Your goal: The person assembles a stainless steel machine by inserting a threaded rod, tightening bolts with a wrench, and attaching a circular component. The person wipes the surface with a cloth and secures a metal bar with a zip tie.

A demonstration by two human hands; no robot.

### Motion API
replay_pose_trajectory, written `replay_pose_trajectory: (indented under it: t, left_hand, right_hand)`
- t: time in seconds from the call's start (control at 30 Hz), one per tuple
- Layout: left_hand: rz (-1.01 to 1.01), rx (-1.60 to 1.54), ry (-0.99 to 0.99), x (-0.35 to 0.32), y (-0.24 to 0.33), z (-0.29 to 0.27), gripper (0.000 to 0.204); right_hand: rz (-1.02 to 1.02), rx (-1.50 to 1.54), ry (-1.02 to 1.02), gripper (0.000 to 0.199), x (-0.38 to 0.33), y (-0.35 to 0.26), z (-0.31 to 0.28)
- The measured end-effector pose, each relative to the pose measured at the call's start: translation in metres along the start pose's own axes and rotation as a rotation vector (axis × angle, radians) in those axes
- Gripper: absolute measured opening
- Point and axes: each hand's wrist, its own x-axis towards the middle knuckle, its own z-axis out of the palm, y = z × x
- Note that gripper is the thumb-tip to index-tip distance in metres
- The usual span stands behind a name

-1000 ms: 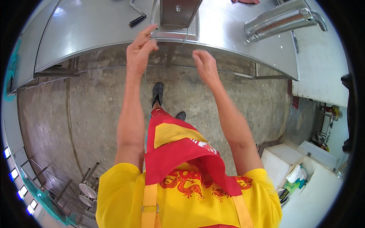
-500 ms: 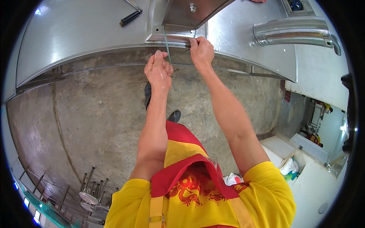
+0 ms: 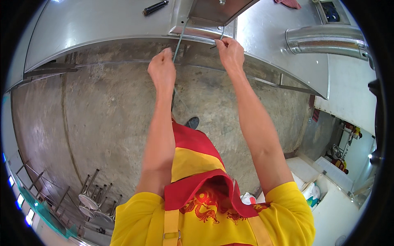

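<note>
A pale green cord (image 3: 181,41) runs down from the underside of a metal box (image 3: 214,9) at the counter's front edge, slanting left. Against its lower stretch my left hand (image 3: 161,70) is closed, blurred by motion; whether the cord passes through its fingers is hidden. A second strand of cord (image 3: 222,32) comes down from the box's right side to my right hand (image 3: 230,54). There the thumb and fingers are pinched together on it. From this pinch a thin dark end (image 3: 213,46) sticks out to the left.
A steel counter (image 3: 98,24) spans the far side, holding a black-handled tool (image 3: 155,7) on the left. To the right are a shiny metal pipe (image 3: 324,39) and a reddish cloth (image 3: 288,3). Stacked stools (image 3: 89,201) stand at lower left on the concrete floor (image 3: 119,106).
My left hand has drawn away from my right and curled into a fist. The left strand now slants toward it. The whole view has shifted slightly; my right hand keeps its pinch.
</note>
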Motion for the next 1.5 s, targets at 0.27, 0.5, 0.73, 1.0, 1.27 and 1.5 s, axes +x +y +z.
replay_pose_trajectory:
  t: [0.27,0.5,0.73,1.0,1.27,1.5]
  left_hand:
    - [-0.043,0.296,-0.158,-0.007,0.037,0.030,0.058]
    - [0.220,0.566,-0.214,-0.135,-0.163,0.074,0.043]
    - [-0.093,-0.048,-0.326,-0.102,-0.061,-0.004,0.044]
    - [0.067,0.051,-0.498,-0.106,-0.002,-0.023,0.041]
    - [0.068,-0.003,-0.708,-0.127,0.035,-0.049,0.032]
    - [-0.166,-0.664,-0.553,-0.120,0.045,-0.082,0.032]
  right_hand:
    - [0.161,-0.010,0.011,0.023,0.008,-0.023,0.004]
    - [0.084,0.042,0.099,0.026,0.003,-0.024,0.004]
    - [0.021,0.546,0.027,0.026,-0.039,0.013,-0.015]
    - [-0.092,1.037,-0.423,0.035,-0.130,-0.012,-0.025]
    - [0.032,1.115,-0.409,0.023,-0.134,-0.013,-0.076]
    - [0.098,1.253,-0.277,0.016,-0.153,-0.038,-0.116]
